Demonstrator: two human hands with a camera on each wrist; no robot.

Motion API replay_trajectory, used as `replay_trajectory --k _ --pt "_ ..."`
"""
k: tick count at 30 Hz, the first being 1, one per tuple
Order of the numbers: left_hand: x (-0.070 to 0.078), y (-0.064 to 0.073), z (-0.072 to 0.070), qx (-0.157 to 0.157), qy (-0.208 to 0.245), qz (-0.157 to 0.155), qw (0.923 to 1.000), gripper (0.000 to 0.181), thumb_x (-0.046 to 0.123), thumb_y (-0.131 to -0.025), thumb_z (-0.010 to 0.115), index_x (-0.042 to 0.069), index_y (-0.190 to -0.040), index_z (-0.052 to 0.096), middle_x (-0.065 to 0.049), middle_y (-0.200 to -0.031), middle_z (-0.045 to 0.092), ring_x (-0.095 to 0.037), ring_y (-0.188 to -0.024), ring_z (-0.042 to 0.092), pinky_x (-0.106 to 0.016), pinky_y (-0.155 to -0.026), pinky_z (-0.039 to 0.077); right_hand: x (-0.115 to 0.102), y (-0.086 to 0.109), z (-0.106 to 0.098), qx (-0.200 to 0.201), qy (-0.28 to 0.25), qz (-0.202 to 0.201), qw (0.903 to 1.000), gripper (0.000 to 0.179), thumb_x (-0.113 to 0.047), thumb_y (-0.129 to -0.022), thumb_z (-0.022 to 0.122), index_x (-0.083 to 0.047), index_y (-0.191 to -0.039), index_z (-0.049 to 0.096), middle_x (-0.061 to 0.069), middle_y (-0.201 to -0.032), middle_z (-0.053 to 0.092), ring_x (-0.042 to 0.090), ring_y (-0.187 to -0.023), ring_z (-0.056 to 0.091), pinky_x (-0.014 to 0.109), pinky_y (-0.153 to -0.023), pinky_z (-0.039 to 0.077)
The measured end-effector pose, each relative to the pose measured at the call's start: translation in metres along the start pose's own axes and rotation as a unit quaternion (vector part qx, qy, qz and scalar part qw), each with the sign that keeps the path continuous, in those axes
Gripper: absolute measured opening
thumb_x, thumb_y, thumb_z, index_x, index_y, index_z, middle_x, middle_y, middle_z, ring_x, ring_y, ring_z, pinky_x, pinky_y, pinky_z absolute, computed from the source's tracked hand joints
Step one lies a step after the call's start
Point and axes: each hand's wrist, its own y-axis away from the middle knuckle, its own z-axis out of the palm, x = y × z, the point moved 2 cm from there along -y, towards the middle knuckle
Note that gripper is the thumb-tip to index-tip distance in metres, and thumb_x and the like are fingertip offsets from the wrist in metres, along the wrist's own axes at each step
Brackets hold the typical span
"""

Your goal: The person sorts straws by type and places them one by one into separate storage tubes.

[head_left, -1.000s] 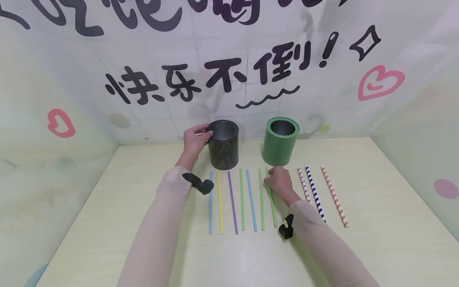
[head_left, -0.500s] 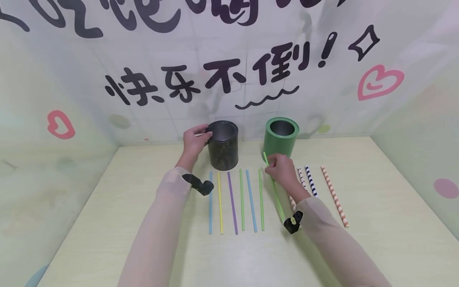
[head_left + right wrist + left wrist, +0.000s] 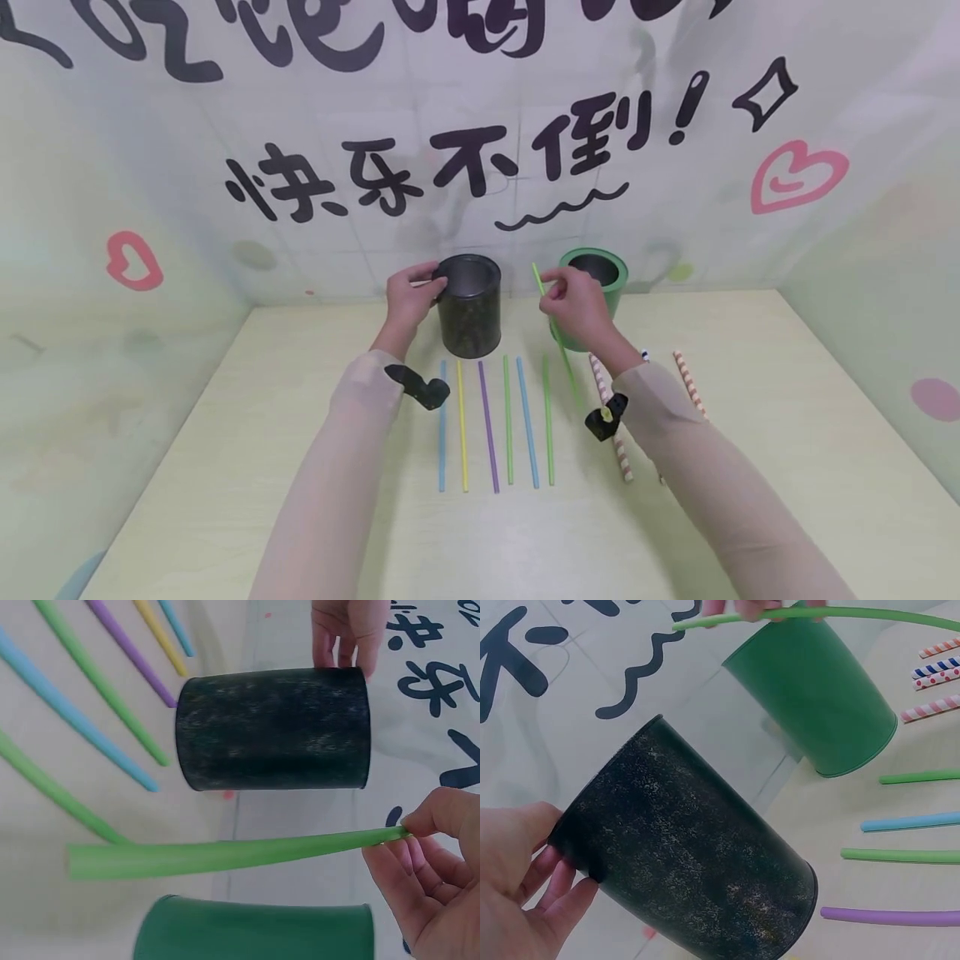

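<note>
Head view, far edge of the worktop [image 3: 247,417]: what does the right hand [image 3: 579,310] hold?

"A plain light-green straw [image 3: 225,856], slim, smooth and tubular, pinched near its upper end by thumb and fingers, slanting above the worktop before the green can [image 3: 816,697]."

"And the left hand [image 3: 409,302]?"

"Gripping the rim of a speckled black can [image 3: 470,315], upright near that far edge."
</note>
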Motion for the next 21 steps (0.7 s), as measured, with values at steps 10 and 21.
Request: replay_trajectory --k 10,21 --pt "0.001 0.001 -0.003 -0.001 0.012 -0.002 0.9999 0.036 0.000 -0.082 0.064 -0.001 -0.117 0.060 -0.012 -0.102 0.054 -0.009 -0.078 0.058 -0.026 -0.074 0.054 -0.042 -0.043 -0.005 0.020 -0.079 -0.007 0.9967 0.038 0.005 -0.077 0.055 -0.001 -0.114 0.057 0.011 -0.084 0.059 0.019 -0.072 0.055 0.025 -0.055 0.054" --pt "-0.002 -0.001 -0.002 0.003 0.012 -0.004 0.9999 0.035 0.000 -0.082 0.064 -0.001 -0.116 0.061 -0.014 -0.103 0.056 -0.015 -0.081 0.058 -0.026 -0.073 0.054 -0.085 -0.086 -0.014 0.053 -0.146 -0.026 0.9875 0.035 0.004 -0.080 0.052 -0.002 -0.114 0.057 0.006 -0.084 0.057 0.014 -0.076 0.054 0.026 -0.058 0.056"
